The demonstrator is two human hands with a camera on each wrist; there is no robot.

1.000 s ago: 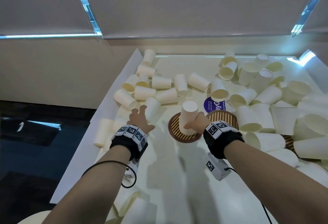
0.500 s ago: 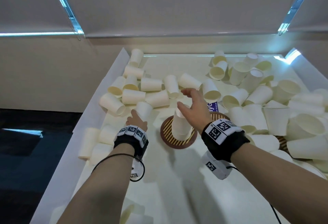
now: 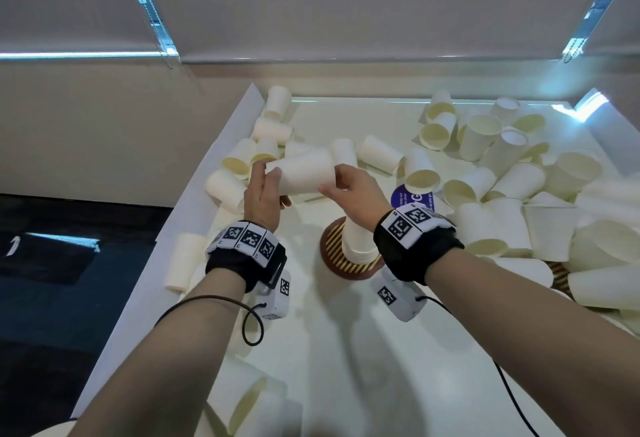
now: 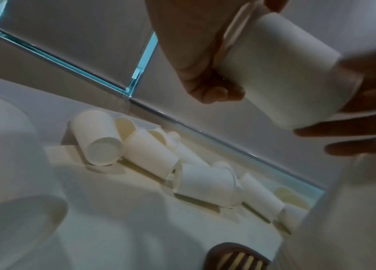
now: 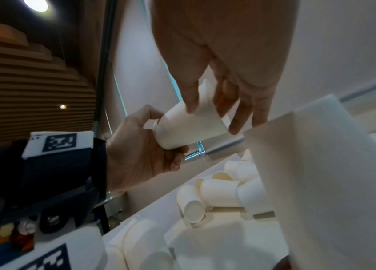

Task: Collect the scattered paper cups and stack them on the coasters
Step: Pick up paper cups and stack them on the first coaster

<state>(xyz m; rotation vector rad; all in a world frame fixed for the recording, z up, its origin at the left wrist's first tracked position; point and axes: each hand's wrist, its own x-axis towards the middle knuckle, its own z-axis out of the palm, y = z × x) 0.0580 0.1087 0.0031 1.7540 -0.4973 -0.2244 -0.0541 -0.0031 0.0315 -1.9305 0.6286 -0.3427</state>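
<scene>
**One cup held between both hands above the table**

I see my left hand (image 3: 262, 198) curled round the narrow base end of a white paper cup (image 3: 300, 173) lying sideways in the air. My right hand (image 3: 355, 194) pinches the cup's wide rim end with thumb and fingers. Below the right wrist, a stack of upturned white cups (image 3: 358, 242) stands on a round brown striped coaster (image 3: 334, 256). Loose white cups (image 3: 485, 180) lie scattered over the white table (image 3: 346, 350).

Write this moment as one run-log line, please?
stage: cup handover | left hand: grips paper cup base | right hand: holds its rim end | stack: on striped coaster
</scene>
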